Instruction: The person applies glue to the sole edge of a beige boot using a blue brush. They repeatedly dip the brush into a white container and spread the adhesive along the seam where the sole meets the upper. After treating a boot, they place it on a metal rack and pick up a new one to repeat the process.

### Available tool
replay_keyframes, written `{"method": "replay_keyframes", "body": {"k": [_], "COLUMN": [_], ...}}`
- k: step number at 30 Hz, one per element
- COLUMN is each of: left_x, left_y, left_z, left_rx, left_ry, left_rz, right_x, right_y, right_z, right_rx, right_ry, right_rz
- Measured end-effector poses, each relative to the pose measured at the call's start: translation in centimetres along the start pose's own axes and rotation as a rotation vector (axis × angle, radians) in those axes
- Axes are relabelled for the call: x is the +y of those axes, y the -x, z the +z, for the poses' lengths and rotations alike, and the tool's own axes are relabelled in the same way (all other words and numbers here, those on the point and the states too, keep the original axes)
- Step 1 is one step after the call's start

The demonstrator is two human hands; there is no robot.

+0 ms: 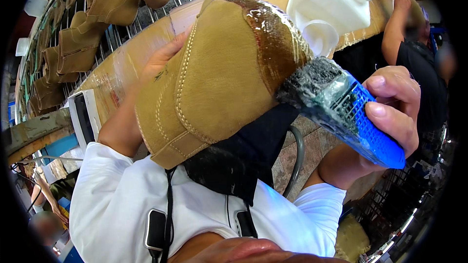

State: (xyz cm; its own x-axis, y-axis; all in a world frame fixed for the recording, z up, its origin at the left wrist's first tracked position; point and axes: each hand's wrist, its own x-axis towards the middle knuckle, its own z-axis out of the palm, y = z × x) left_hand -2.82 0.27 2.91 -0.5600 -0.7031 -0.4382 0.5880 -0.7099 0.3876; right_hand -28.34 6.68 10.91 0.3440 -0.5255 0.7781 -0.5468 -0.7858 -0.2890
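Observation:
A tan suede ankle boot (219,78) with pale stitching fills the middle of the view, tilted. Its far right end carries a wet, glossy dark-brown coating. My left hand (168,51) is closed on the boot from behind, most of its fingers hidden by it. Gripped in my right hand (397,104) is a brush with a blue grid-patterned plastic handle (373,131). The brush's dark bristles (312,80), clotted with whitish residue, touch the lower edge of the coated area.
Similar boots (114,2) hang on a metal rack at the upper left. Beyond my boot, a cardboard-covered bench (114,75) holds a white translucent plastic container (331,0) and a small cup (320,36). Another person (414,63) works at the far right, holding a boot; more people sit at the lower left.

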Motion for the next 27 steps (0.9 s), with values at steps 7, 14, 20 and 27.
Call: {"method": "replay_keyframes", "body": {"k": [7, 14, 20, 27], "left_x": [-2.0, -4.6, -3.8, -2.7], "left_y": [-1.1, -2.0, -1.7, -1.3], "left_z": [-0.3, -0.3, -1.4, -2.4], "left_rx": [-0.142, -0.236, -0.199, -0.092], "left_ry": [0.040, 0.086, 0.083, 0.056], "left_rz": [-0.035, -0.052, -0.032, -0.023], "right_x": [0.9, 2.2, 2.6, 5.0], "right_y": [0.2, -0.7, -0.1, 4.9], "right_z": [-0.2, 0.7, 1.8, 2.5], "right_rx": [0.009, 0.047, 0.148, 0.422], "right_ry": [-0.064, -0.228, -0.429, -0.575], "right_rz": [0.018, -0.015, 0.125, 0.570]}}
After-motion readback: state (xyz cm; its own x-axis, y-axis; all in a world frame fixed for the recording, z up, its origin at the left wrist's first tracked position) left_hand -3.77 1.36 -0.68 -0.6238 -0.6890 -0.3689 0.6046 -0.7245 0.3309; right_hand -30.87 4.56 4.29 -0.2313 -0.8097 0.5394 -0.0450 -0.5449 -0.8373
